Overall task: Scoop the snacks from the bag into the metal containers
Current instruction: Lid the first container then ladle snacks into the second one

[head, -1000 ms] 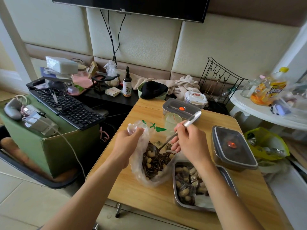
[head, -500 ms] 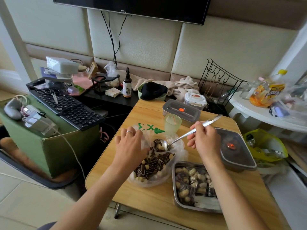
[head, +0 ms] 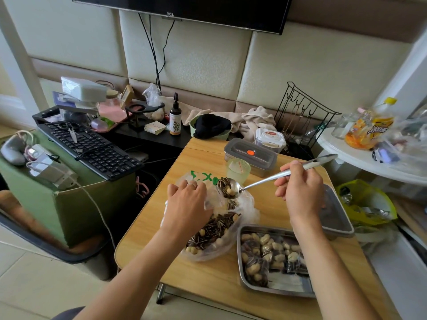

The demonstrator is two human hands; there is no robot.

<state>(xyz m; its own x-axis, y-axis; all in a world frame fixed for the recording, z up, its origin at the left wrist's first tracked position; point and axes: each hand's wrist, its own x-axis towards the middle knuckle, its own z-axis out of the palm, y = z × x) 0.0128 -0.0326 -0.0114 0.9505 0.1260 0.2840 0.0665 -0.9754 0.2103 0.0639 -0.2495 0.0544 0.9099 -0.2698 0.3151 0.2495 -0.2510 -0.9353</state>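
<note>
A clear plastic bag [head: 245,205] of striped sunflower seeds and peanuts lies open on the wooden table [head: 208,273]. My left hand [head: 188,204] grips the bag's rim on its left side. My right hand [head: 300,192] grips the handle of a metal spoon [head: 258,182]. The spoon's bowl is lifted above the bag's mouth and is loaded with seeds and a peanut. An open metal container [head: 307,288] with snacks and small plastic packets in it sits to the right of the bag, under my right forearm.
A lidded metal container [head: 337,218] sits right of my right hand, another lidded one [head: 250,155] at the table's far edge, a green cup [head: 238,169] just beyond the bag. A keyboard [head: 90,144] on a green box stands left, a white round table [head: 360,155] right.
The spoon went down into the bag and has come up full of seeds. My left hand moved from pinching the raised bag top to holding the rim lower. The camera tilted slightly.
</note>
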